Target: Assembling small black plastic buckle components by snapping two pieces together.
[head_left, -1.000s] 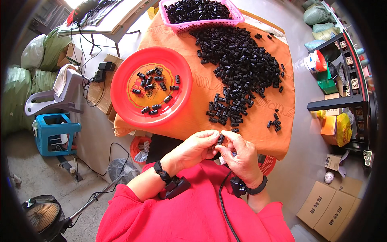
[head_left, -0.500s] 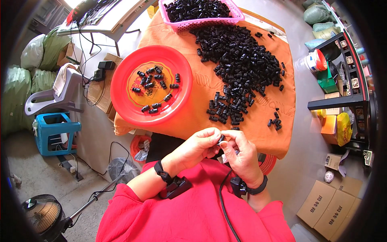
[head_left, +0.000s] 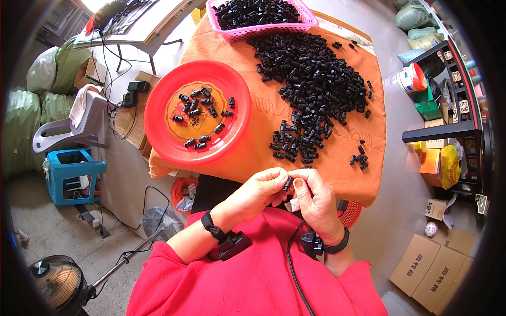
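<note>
Close to my body, just beyond the table's near edge, both my hands meet at one small black cord lock (head_left: 288,183). My left hand (head_left: 258,192) pinches it between thumb and fingers. The right hand (head_left: 319,205) is curled against it, its index fingertip at the top end and its thumb slightly raised. On the orange cloth (head_left: 263,126) a big heap of similar black cord locks (head_left: 321,79) spreads out. A red round tray (head_left: 158,131) on the left holds several more. A pink basket (head_left: 258,32) at the far edge is full of them.
A few loose cord locks (head_left: 360,158) lie right of the heap. Left stand a blue stool (head_left: 74,168), a grey chair (head_left: 66,126) and a fan (head_left: 58,279). A black shelf (head_left: 443,131) and cardboard boxes (head_left: 432,274) are on the right. A black cable (head_left: 295,263) crosses my red top.
My right thumb has lifted a little off the cord lock, and more of the black piece shows between the fingertips. The tray and the heap look the same.
</note>
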Available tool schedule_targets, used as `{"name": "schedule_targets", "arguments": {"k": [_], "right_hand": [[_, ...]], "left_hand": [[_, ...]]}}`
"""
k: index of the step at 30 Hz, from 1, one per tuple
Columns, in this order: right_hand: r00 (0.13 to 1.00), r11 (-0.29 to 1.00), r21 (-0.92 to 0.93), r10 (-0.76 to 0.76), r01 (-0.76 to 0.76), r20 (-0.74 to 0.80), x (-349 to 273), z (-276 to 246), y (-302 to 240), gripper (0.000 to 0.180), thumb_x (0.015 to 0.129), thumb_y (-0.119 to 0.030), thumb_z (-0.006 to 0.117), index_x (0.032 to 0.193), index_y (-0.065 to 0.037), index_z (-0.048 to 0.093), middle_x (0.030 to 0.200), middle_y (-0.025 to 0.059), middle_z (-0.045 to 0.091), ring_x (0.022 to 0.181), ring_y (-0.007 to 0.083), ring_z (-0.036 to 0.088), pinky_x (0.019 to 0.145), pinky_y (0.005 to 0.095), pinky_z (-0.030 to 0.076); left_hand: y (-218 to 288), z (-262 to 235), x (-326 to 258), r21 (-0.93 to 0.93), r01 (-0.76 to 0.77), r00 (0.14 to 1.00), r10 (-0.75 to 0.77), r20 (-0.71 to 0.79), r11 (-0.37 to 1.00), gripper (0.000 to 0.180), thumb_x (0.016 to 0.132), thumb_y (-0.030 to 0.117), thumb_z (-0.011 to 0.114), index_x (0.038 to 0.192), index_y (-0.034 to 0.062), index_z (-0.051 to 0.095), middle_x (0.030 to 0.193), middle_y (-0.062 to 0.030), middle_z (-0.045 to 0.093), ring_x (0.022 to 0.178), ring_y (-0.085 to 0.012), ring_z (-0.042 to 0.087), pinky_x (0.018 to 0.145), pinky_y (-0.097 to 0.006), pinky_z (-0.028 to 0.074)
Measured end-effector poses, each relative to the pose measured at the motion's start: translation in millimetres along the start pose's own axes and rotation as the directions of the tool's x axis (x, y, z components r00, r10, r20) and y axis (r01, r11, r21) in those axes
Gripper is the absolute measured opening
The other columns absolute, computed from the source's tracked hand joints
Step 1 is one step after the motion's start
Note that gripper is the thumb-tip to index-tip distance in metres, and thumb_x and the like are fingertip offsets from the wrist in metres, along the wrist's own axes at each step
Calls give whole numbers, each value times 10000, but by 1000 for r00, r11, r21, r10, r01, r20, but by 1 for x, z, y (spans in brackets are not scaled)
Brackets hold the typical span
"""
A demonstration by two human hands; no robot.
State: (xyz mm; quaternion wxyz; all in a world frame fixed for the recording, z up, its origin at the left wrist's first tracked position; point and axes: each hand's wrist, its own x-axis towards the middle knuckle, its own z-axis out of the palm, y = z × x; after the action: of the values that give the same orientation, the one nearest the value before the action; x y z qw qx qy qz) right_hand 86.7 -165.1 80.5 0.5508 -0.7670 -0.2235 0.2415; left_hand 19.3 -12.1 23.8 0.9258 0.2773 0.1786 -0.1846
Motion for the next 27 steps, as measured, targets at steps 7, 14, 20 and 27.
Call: {"name": "schedule_targets", "arguments": {"k": [7,14,20,27], "right_hand": [[1000,1000,-28,6,-6,-5,-1,0,2,151,997,-99,577,1125,-25,606,735,53,648,607,121,661,556,256,522],[984,952,-263,-132,159,118,2,-10,-3,398,831,-92,758,1194,-55,599,718,70,627,624,191,649,571,315,516],[975,940,-259,-213,223,67,2,-5,6,414,805,-72,765,1183,-59,598,759,79,648,626,220,653,565,332,517],[969,933,-264,-246,244,26,2,-6,4,291,877,-85,702,1150,-42,608,701,83,638,609,231,660,563,337,516]], "left_hand": [[4,0,-1,7,-27,998,27,64,1000,192,1015,322,567,1000,131,580,906,33,595,731,-58,520,627,-208,402],[0,-12,2,-11,-58,994,59,97,998,276,1001,336,583,1083,73,589,959,-13,601,853,-105,574,718,-259,467],[0,-7,0,-30,-20,995,23,100,999,279,1002,321,585,1104,61,600,1020,-23,619,925,-121,599,824,-290,504],[-3,-8,0,-24,-95,991,97,94,995,261,1007,335,572,1117,98,569,1014,-17,621,883,-105,599,746,-271,501]]}}
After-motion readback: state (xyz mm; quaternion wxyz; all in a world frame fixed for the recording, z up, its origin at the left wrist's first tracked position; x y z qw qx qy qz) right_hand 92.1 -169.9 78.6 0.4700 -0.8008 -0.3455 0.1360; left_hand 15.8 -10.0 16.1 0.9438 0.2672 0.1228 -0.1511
